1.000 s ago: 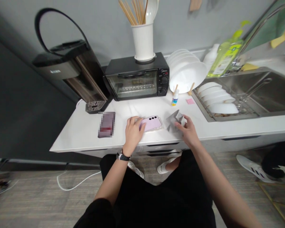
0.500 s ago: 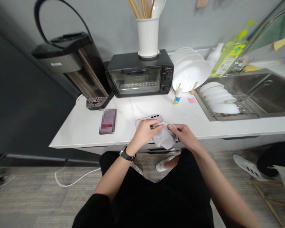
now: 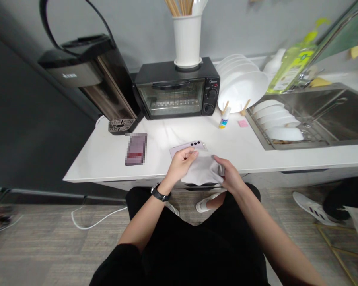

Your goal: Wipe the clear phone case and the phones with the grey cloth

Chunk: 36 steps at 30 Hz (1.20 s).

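A light grey cloth [image 3: 202,172] is stretched between both my hands just above the front edge of the white counter [image 3: 107,159]. My left hand [image 3: 181,163] pinches its left corner, fingers closed. My right hand [image 3: 228,174] grips its right side, fingers closed. Behind the cloth a pale pink phone [image 3: 185,147] lies face down on the counter, its camera lenses showing and its near part hidden by the cloth and my left hand.
A blurred dark red card [image 3: 135,149] lies to the left. At the back stand a black toaster oven [image 3: 177,88], a water dispenser [image 3: 89,79], white plates [image 3: 241,85], a small bottle [image 3: 223,119] and a pink note [image 3: 243,123]. A sink [image 3: 325,115] with bowls sits right.
My right hand picked the crumpled cloth off the counter, my left hand left the phone and took its other side, and the cloth has been spread out flatter in front of the phone.
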Each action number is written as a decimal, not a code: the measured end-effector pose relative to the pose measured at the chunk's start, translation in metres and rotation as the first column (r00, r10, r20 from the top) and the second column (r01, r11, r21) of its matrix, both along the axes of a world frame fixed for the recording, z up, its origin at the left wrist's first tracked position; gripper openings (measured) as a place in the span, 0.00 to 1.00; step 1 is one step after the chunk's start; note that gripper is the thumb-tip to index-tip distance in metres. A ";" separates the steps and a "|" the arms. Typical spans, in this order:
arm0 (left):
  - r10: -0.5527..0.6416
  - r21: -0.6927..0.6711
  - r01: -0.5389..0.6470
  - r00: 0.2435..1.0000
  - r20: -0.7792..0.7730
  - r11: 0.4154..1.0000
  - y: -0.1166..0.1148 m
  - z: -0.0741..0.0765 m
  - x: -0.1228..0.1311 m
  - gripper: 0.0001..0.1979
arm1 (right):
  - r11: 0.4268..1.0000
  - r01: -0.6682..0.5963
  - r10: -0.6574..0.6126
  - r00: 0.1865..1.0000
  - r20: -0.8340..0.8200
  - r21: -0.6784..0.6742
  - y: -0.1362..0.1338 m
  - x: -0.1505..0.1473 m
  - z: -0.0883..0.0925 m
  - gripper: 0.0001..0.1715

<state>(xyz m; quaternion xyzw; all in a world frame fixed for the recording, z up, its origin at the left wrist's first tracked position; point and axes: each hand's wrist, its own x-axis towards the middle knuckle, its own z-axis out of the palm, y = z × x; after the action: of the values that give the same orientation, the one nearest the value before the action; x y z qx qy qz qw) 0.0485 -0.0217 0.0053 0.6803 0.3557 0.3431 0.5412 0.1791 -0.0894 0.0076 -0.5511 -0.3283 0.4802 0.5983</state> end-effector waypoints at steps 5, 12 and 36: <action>0.087 0.170 -0.070 0.992 -0.096 0.983 0.013 0.014 -0.019 0.16 | 0.993 0.097 -0.098 0.995 0.016 0.060 0.013 0.019 0.002 0.11; 0.384 0.571 -0.072 0.807 -0.449 0.818 0.013 0.001 -0.056 0.27 | 0.962 -0.043 -0.131 0.791 0.598 0.268 0.021 0.012 0.019 0.04; 0.438 0.579 -0.079 0.738 -0.513 0.812 0.004 -0.020 -0.049 0.35 | 0.862 -0.453 0.135 0.635 0.761 0.225 0.038 -0.038 -0.009 0.29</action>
<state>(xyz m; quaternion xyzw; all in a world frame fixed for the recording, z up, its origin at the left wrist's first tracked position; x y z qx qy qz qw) -0.0008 -0.0178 -0.0145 0.8155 0.5026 0.2551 0.1313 0.1408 -0.0512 -0.0015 -0.4987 -0.7137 0.2400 0.4292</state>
